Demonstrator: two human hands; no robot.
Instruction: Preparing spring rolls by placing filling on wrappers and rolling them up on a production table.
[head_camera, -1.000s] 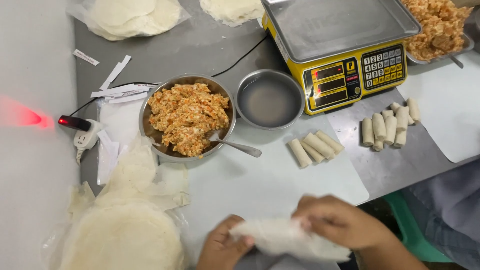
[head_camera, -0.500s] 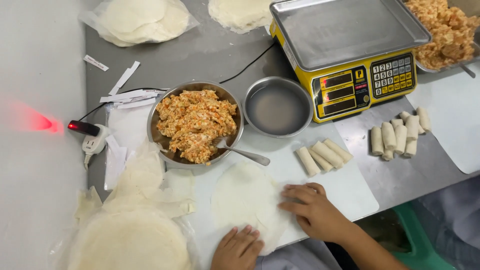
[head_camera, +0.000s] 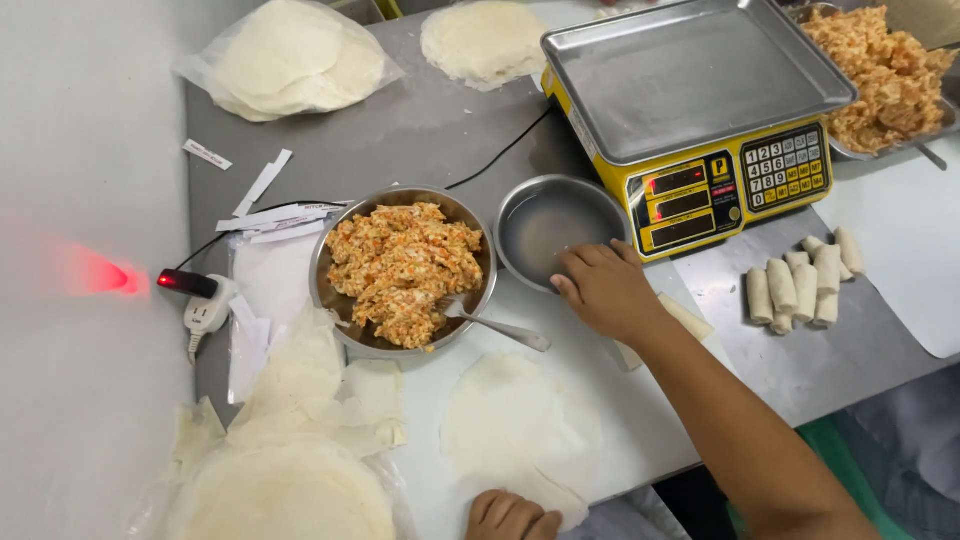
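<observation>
Yellow scale's red-digit screens; clear bag of wrappers top left

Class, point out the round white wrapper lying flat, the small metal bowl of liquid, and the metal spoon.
Round white wrapper (head_camera: 515, 425), head view, its middle.
Small metal bowl (head_camera: 520, 200), head view, its far rim.
Metal spoon (head_camera: 505, 329), head view, its handle.

The room is bright with even, soft light from above, so the shadows under the bowl of filling and the right hand are only weak. The steel pan of the yellow scale gives a dull glare, and a red lamp on the adapter throws a red glow on the white wall. The picture is sharp in the middle, while the lines bend a little at the edges.
</observation>
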